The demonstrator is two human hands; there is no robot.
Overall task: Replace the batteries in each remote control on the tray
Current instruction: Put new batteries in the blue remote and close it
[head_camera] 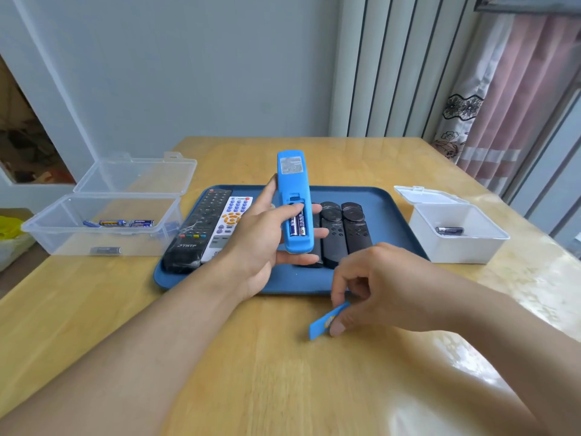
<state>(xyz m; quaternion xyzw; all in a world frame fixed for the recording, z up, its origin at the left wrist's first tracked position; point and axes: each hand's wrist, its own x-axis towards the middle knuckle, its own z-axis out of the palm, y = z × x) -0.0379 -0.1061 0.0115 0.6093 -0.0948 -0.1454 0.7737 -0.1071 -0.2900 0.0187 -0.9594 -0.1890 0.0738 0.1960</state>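
Observation:
My left hand (261, 237) holds a blue remote (294, 184) upright above the blue tray (390, 209), back side toward me. Its battery bay is uncovered and two batteries (297, 225) sit inside. My right hand (371, 284) pinches the blue battery cover (325, 322), which touches the table in front of the tray. On the tray lie a black remote (196, 228), a white remote (228, 225) and dark remotes (345, 234) side by side, one of them partly hidden behind the blue remote.
A clear open box (103, 221) holding several batteries stands left of the tray, with one battery (105, 250) near its front. A white open box (456, 231) with one dark battery (449, 230) stands at the right. The wooden table (220, 357) meets a wall behind.

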